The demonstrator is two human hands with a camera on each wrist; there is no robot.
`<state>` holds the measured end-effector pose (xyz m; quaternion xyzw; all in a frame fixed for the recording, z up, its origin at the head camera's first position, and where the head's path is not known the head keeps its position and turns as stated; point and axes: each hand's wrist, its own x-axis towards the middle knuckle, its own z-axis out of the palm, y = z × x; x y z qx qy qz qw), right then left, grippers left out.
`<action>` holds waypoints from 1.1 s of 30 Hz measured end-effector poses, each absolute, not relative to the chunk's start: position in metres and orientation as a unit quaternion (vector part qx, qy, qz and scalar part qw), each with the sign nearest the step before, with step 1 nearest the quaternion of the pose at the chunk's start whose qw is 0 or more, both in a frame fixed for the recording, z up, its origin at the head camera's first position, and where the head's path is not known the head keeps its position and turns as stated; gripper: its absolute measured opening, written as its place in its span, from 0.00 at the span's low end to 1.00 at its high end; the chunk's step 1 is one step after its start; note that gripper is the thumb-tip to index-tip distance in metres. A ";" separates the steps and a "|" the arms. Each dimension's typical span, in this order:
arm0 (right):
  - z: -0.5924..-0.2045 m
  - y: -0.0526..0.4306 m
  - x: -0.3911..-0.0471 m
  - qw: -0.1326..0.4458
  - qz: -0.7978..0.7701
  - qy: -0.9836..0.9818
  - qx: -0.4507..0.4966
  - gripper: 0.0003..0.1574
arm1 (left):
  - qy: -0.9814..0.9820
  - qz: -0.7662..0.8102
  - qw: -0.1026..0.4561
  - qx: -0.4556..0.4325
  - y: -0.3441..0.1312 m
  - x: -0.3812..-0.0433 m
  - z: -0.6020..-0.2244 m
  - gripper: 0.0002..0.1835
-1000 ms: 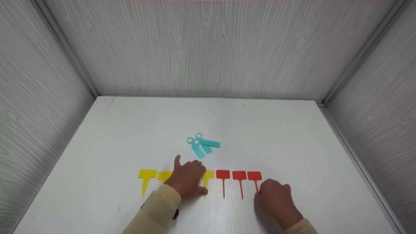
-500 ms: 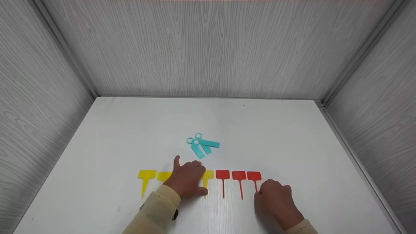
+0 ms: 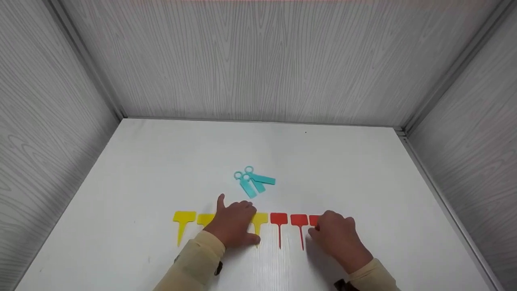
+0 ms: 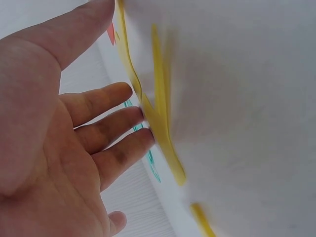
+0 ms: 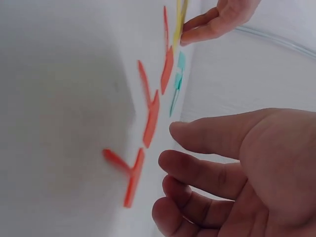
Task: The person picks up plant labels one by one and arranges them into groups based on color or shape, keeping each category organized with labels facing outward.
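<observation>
Flat T-shaped plant labels lie in a row on the white table. My left hand (image 3: 232,226) lies over the yellow ones; in the left wrist view its fairly straight fingertips touch or nearly touch a yellow plant label (image 4: 157,126). A further yellow plant label (image 3: 184,217) lies left of that hand, and another is partly covered by it. To the right are three red plant labels, one in the middle (image 3: 299,220). My right hand (image 3: 337,240) hovers by the rightmost red plant label (image 5: 132,180), hiding its stem from the head camera. Its fingers are loosely bent, holding nothing.
Three turquoise strip tags with ring ends (image 3: 247,182) lie overlapping behind the row. Grey wood-grained panels (image 3: 258,60) enclose the white table (image 3: 161,161) at the back and both sides.
My right hand has moved slightly up and left, now covering more of the rightmost red plant label, and has let go of its stem. My left hand stays in place.
</observation>
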<state>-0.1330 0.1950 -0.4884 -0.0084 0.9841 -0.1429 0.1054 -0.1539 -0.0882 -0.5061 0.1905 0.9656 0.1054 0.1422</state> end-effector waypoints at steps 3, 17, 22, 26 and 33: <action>-0.480 0.183 -0.144 0.101 -0.155 0.982 -0.025 0.10 | 0.965 0.107 0.148 0.189 -0.088 -0.152 -0.507 0.46; -0.463 0.131 -0.221 0.125 -0.164 0.977 -0.063 0.30 | 0.961 0.107 0.155 0.204 -0.075 -0.145 -0.505 0.47; -0.471 0.125 -0.244 0.133 -0.134 0.977 -0.100 0.30 | 0.960 0.112 0.155 0.206 -0.072 -0.141 -0.503 0.47; -0.481 0.124 -0.259 0.154 -0.124 0.976 -0.090 0.29 | 0.959 0.111 0.155 0.208 -0.071 -0.139 -0.502 0.47; -0.498 0.125 -0.274 0.172 -0.113 0.973 -0.106 0.23 | 0.959 0.106 0.149 0.215 -0.070 -0.140 -0.508 0.47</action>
